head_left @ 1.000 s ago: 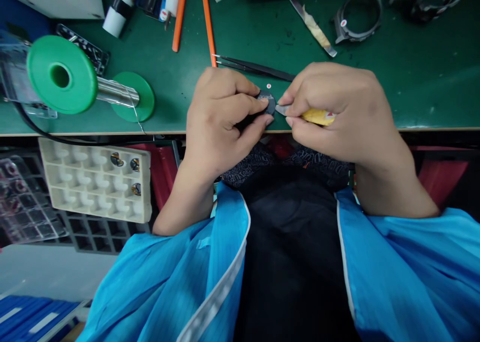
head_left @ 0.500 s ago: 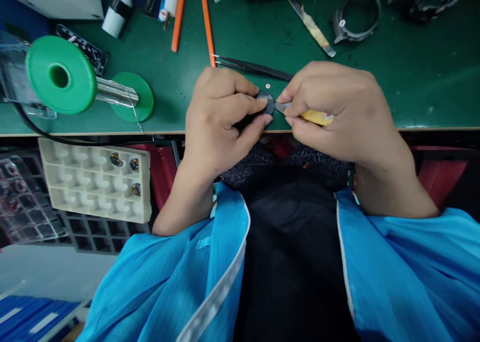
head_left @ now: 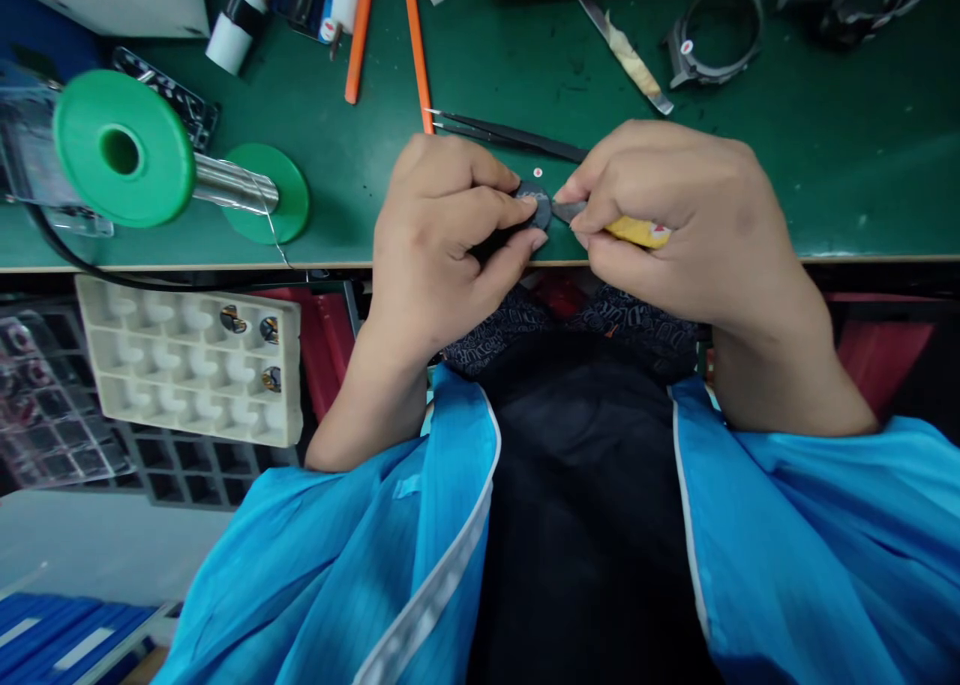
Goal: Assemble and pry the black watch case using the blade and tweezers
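Note:
At the front edge of the green bench, my left hand (head_left: 450, 240) grips a small round dark part (head_left: 535, 203) between its thumb and fingers. My right hand (head_left: 667, 215) is closed around a blade with a yellow wrapped handle (head_left: 637, 231). The blade's tip points left, at the right rim of the dark part; whether it touches is too small to tell. Just above the part lies a tiny white dot with a red mark (head_left: 538, 173). Black tweezers (head_left: 510, 137) lie behind both hands, their handle end partly hidden by my right hand.
A green solder spool (head_left: 124, 150) stands at the left. Orange sticks (head_left: 418, 50), a second wrapped blade (head_left: 626, 57) and a grey watch case (head_left: 716, 40) lie farther back. Below the bench edge at left is a cream tray (head_left: 191, 360) holding several small round parts.

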The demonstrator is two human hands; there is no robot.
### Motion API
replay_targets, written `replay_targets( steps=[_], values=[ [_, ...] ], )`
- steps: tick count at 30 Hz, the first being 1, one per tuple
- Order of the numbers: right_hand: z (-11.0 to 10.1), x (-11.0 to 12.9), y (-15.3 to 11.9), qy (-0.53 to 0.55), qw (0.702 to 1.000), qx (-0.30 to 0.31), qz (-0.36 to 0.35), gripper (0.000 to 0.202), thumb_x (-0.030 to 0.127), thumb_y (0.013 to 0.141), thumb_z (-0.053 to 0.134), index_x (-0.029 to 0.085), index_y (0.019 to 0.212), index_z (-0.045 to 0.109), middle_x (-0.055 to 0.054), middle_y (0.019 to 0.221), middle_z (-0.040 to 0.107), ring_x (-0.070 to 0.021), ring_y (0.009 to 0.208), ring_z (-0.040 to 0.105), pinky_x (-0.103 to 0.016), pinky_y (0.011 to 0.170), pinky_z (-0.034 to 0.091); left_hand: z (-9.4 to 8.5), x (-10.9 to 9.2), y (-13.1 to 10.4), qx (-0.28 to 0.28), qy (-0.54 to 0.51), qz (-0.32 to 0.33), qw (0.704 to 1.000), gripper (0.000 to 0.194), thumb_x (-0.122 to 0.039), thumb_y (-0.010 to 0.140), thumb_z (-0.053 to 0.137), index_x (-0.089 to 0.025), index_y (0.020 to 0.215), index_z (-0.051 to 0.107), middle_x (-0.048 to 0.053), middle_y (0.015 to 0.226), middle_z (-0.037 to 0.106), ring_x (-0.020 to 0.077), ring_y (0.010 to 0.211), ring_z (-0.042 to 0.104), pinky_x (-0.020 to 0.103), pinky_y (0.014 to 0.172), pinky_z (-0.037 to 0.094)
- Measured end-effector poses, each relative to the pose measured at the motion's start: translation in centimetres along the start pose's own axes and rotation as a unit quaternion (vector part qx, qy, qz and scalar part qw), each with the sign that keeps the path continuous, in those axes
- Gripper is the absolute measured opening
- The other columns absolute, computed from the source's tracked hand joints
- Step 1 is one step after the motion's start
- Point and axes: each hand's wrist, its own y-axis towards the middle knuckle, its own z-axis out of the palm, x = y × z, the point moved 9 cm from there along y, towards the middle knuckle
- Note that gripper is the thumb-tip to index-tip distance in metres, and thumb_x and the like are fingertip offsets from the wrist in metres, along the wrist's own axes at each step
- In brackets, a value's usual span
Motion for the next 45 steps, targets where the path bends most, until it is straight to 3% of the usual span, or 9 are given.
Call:
replay_targets(
  steps=[9, 17, 28, 33, 39, 45],
  values=[
    [-0.1, 0.0, 0.0, -0.001, 1.000, -0.001, 0.008, 0.021, 0.006, 0.089, 0.064, 0.024, 0.079, 0.060, 0.001, 0.097, 0.075, -0.0213, 0.102, 0.074, -0.035, 0.080, 0.054, -0.2, -0.6, -0.1, -0.014, 0.035, 0.037, 0.999, 0.009, -0.039, 0.102, 0.077, -0.035, 0.109, 0.080, 0.003, 0.111, 0.077, 0.0275, 0.107, 0.073, 0.061, 0.102, 0.058],
    [-0.1, -0.1, 0.0, -0.005, 1.000, -0.013, 0.009, 0.017, 0.010, 0.091, 0.066, 0.023, 0.080, 0.063, 0.000, 0.096, 0.075, -0.0224, 0.100, 0.075, -0.036, 0.077, 0.053, -0.1, -0.1, 0.0, -0.005, -0.009, 0.005, 1.000, 0.009, -0.041, 0.101, 0.077, -0.034, 0.106, 0.081, 0.004, 0.112, 0.076, 0.0293, 0.110, 0.072, 0.064, 0.105, 0.055],
    [-0.2, -0.1, 0.1, -0.016, 1.000, 0.000, 0.023, 0.018, 0.010, 0.092, 0.062, 0.025, 0.083, 0.061, 0.001, 0.095, 0.074, -0.0226, 0.104, 0.074, -0.038, 0.083, 0.055, -0.3, -0.9, 0.1, -0.019, 0.039, 0.047, 0.998, 0.008, -0.035, 0.102, 0.076, -0.035, 0.109, 0.080, 0.002, 0.110, 0.078, 0.0261, 0.104, 0.073, 0.059, 0.098, 0.058],
    [-0.1, -0.2, 0.1, -0.010, 1.000, -0.017, 0.024, 0.017, 0.011, 0.092, 0.063, 0.025, 0.082, 0.061, -0.001, 0.094, 0.073, -0.0236, 0.103, 0.074, -0.038, 0.082, 0.054, -0.3, -0.8, 0.1, -0.022, 0.044, 0.044, 0.998, 0.008, -0.039, 0.103, 0.074, -0.036, 0.106, 0.081, 0.002, 0.108, 0.078, 0.0263, 0.103, 0.073, 0.059, 0.098, 0.059],
    [0.1, -0.5, 0.0, 0.000, 0.999, -0.010, 0.036, 0.016, 0.014, 0.093, 0.065, 0.025, 0.082, 0.061, -0.002, 0.095, 0.074, -0.0243, 0.101, 0.073, -0.039, 0.082, 0.055, 0.0, 0.1, 0.1, -0.005, 0.015, -0.005, 1.000, 0.014, -0.047, 0.103, 0.073, -0.035, 0.104, 0.081, 0.004, 0.111, 0.078, 0.0287, 0.109, 0.072, 0.064, 0.105, 0.058],
    [0.1, -0.7, 0.0, 0.012, 0.998, -0.012, 0.057, 0.013, 0.015, 0.089, 0.066, 0.025, 0.081, 0.062, -0.001, 0.093, 0.074, -0.0253, 0.099, 0.074, -0.041, 0.081, 0.056, -0.2, -0.2, 0.0, -0.010, 0.020, 0.010, 1.000, 0.011, -0.044, 0.102, 0.074, -0.036, 0.106, 0.081, 0.003, 0.111, 0.078, 0.0296, 0.109, 0.073, 0.065, 0.104, 0.057]
  ],
)
